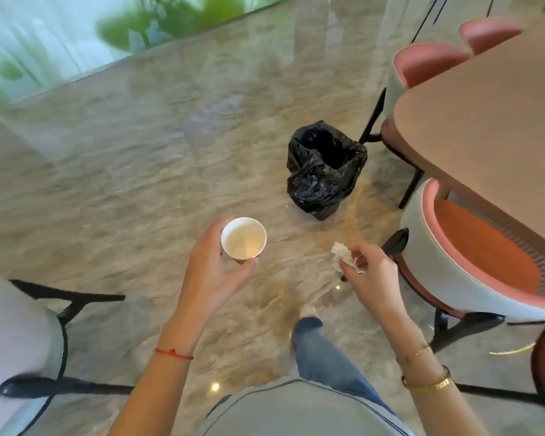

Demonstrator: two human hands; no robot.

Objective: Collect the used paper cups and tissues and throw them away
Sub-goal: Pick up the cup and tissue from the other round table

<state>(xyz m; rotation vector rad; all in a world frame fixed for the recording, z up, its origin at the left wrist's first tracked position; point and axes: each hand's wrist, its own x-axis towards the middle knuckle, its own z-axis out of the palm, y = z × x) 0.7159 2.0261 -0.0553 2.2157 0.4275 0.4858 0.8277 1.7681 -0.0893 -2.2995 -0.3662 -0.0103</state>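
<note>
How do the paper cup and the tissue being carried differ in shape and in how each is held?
The paper cup keeps its round, rigid form, mouth up; the tissue is a crumpled, shapeless wad. The left hand wraps around the cup's side, while the right hand pinches the tissue in its fingertips. Both are white, held above the floor short of the black-lined bin.

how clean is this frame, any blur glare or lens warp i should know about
Head view: the plants beyond the glass and the chair at the left edge are smeared by blur; the glossy floor carries broad window glare and small light spots; the wide lens bows the table edge. The paper cup in the left hand, the tissue in the right hand and the bin stay fairly sharp.
</note>
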